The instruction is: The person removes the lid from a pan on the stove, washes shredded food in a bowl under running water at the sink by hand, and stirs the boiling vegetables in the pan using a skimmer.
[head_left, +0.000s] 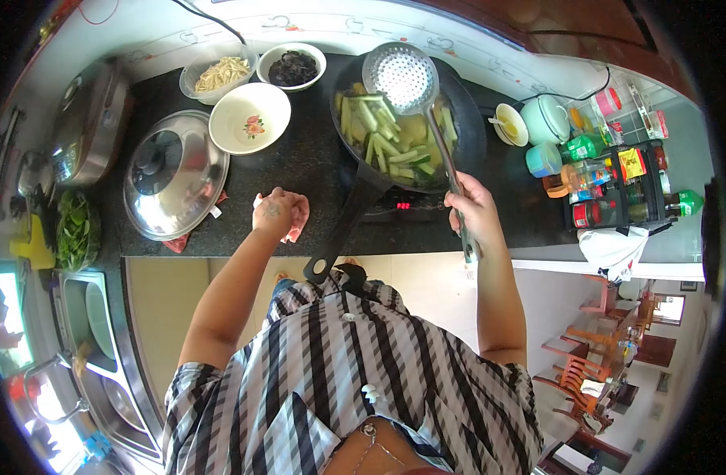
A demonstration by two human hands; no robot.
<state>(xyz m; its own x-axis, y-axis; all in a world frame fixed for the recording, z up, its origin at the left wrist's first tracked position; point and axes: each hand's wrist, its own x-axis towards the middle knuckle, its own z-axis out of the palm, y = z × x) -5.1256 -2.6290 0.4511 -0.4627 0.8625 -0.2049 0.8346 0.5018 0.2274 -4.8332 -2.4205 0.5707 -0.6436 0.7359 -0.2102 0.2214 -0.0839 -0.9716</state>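
My right hand [474, 212] is wrapped round the long metal handle of a skimmer [402, 77]. The skimmer's perforated bowl is over the far side of a dark wok [467, 119]. In the wok lie pale green vegetable strips [391, 138] in some liquid; the skimmer hides part of them. Near the counter's front edge, left of the wok's handle [341, 235], my left hand [281, 214] is closed with its fingers curled. Something pinkish shows at its side, and I cannot make out whether it is fingers or a held thing.
A domed metal lid [177, 178] sits left on the black counter [300, 170], partly over reddish cloth. Behind are a flowered bowl [250, 119], a bowl of dark pieces [292, 70] and a bowl of pale strips [220, 75]. A bottle rack [620, 186] stands right; a sink [114, 380] left.
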